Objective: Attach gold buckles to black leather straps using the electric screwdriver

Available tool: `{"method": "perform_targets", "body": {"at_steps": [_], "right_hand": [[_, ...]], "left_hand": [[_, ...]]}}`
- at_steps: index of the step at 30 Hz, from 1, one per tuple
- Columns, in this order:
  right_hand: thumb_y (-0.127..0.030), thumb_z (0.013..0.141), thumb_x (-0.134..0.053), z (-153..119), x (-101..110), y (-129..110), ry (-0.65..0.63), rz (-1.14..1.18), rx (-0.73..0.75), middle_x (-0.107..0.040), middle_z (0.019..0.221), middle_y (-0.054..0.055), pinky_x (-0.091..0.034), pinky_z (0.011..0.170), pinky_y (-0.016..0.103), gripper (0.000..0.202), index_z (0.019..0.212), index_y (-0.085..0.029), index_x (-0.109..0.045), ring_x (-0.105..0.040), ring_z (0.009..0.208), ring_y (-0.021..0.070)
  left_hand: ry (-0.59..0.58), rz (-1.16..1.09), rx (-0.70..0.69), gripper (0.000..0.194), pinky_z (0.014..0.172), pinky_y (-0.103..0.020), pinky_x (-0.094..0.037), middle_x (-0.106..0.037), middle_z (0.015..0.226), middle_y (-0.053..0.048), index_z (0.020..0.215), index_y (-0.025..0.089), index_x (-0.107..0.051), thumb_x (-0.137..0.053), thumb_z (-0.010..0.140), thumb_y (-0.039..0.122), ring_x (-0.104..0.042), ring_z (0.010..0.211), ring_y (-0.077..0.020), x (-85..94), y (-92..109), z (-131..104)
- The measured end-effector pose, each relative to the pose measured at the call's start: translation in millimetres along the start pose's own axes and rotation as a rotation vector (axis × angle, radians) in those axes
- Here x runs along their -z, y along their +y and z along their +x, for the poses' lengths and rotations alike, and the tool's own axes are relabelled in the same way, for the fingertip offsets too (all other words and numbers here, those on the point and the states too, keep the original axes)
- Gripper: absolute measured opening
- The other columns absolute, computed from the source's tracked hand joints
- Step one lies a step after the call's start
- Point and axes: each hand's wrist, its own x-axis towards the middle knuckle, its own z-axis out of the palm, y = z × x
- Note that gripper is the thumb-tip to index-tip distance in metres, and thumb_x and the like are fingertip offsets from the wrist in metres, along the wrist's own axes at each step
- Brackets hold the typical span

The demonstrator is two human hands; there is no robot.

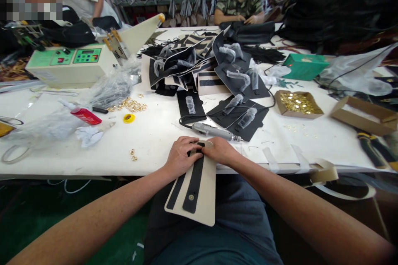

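Observation:
A beige leather panel (205, 198) with two black strips rests across the table edge and my lap. On the longer black strip (196, 178), a small round metal stud (190, 197) shows near the lower end. My left hand (183, 155) grips the panel's upper left part, thumb and fingers at the strip's top. From the other side my right hand (219, 150) pinches the upper right edge; its fingertips are partly hidden. Just beyond both hands lies a grey electric screwdriver (214, 131) with a black cord.
Black panels with plastic-wrapped handles (245, 119) pile up ahead. Gold fittings (132, 104) lie left, near a yellow tape roll (129, 118) and red glue bottle (85, 116). A cardboard box of gold pieces (298, 103) stands right. Another person (239, 4) sits across the table.

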Motion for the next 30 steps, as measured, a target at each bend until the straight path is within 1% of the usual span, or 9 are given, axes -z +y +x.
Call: {"method": "perform_targets", "body": {"at_steps": [4,7,10,14,16,19,21,26,30], "right_hand": [[-0.030,0.087,-0.066,2.3,-3.7,7.0,0.067,0.061,-0.042,-0.076,0.088,0.007,-0.044,0.068,0.030,0.014,0.089,-0.019,-0.075,-0.069,0.084,0.0236],[-0.034,0.081,-0.075,4.9,-7.7,12.2,0.153,0.139,-0.054,-0.077,0.104,0.008,-0.048,0.077,0.032,0.032,0.110,-0.020,-0.074,-0.070,0.095,0.0258],[-0.033,0.084,-0.071,4.1,-8.6,13.3,0.166,0.109,-0.028,-0.076,0.114,0.011,-0.049,0.087,0.036,0.038,0.120,-0.019,-0.072,-0.068,0.105,0.0284],[-0.034,0.089,-0.066,-16.9,-1.7,19.7,0.238,0.058,-0.057,-0.077,0.098,0.009,-0.050,0.082,0.035,0.047,0.133,-0.019,-0.066,-0.069,0.091,0.0252],[-0.037,0.090,-0.064,-35.2,4.7,32.8,0.302,0.105,-0.076,-0.076,0.088,0.004,-0.049,0.076,0.032,0.042,0.129,-0.020,-0.068,-0.068,0.079,0.0209],[-0.041,0.093,-0.061,-61.7,21.7,71.1,0.444,0.160,-0.118,-0.075,0.084,0.001,-0.050,0.073,0.028,0.028,0.107,-0.022,-0.076,-0.068,0.076,0.0173],[-0.043,0.093,-0.059,-76.3,41.5,106.1,0.563,0.128,-0.211,-0.076,0.083,0.001,-0.051,0.074,0.028,0.028,0.100,-0.022,-0.077,-0.069,0.077,0.0171],[-0.038,0.090,-0.057,-101.5,105.8,195.0,0.804,0.001,-0.458,-0.078,0.092,0.009,-0.051,0.082,0.033,0.033,0.103,-0.015,-0.077,-0.069,0.085,0.0226],[-0.034,0.088,-0.057,-112.3,138.0,241.6,0.874,-0.099,-0.565,-0.077,0.100,0.014,-0.048,0.088,0.036,0.041,0.116,-0.010,-0.076,-0.067,0.092,0.0253]], "left_hand": [[-0.012,-0.014,0.068,0.020,0.108,-0.050,-0.051,-0.079,0.121,-0.004,0.100,0.027,-0.083,-0.086,0.081,0.022,-0.065,0.119,-0.0274,0.9,0.5,3.9],[-0.012,0.004,0.069,0.019,0.107,-0.050,-0.051,-0.080,0.120,-0.004,0.100,0.028,-0.084,-0.085,0.081,0.023,-0.064,0.119,-0.0276,0.2,-1.6,3.9],[-0.011,0.018,0.057,0.021,0.106,-0.050,-0.052,-0.079,0.121,-0.004,0.102,0.028,-0.084,-0.085,0.081,0.024,-0.064,0.119,-0.0281,-1.5,-5.2,3.5],[-0.012,0.009,0.017,0.019,0.106,-0.052,-0.053,-0.080,0.121,-0.005,0.102,0.028,-0.084,-0.083,0.083,0.027,-0.066,0.119,-0.0287,-2.6,-5.8,2.4],[-0.008,0.021,-0.010,0.015,0.106,-0.054,-0.053,-0.079,0.121,-0.005,0.101,0.029,-0.084,-0.080,0.086,0.030,-0.066,0.118,-0.0297,-4.1,-7.1,0.8],[0.005,0.051,-0.032,0.017,0.105,-0.057,-0.053,-0.079,0.123,-0.003,0.103,0.032,-0.083,-0.077,0.088,0.039,-0.066,0.120,-0.0323,-11.1,-16.0,-1.3],[0.022,0.057,-0.055,0.018,0.104,-0.058,-0.054,-0.079,0.124,-0.002,0.103,0.034,-0.083,-0.075,0.089,0.043,-0.066,0.121,-0.0335,-16.4,-22.8,-1.8],[0.053,0.091,-0.113,0.019,0.103,-0.056,-0.057,-0.079,0.124,-0.001,0.101,0.035,-0.083,-0.073,0.089,0.045,-0.067,0.120,-0.0334,-21.1,-29.4,-3.1],[0.058,0.110,-0.111,0.023,0.101,-0.055,-0.058,-0.079,0.123,-0.002,0.102,0.035,-0.083,-0.071,0.090,0.050,-0.068,0.119,-0.0339,-22.4,-32.0,-3.3]]}}
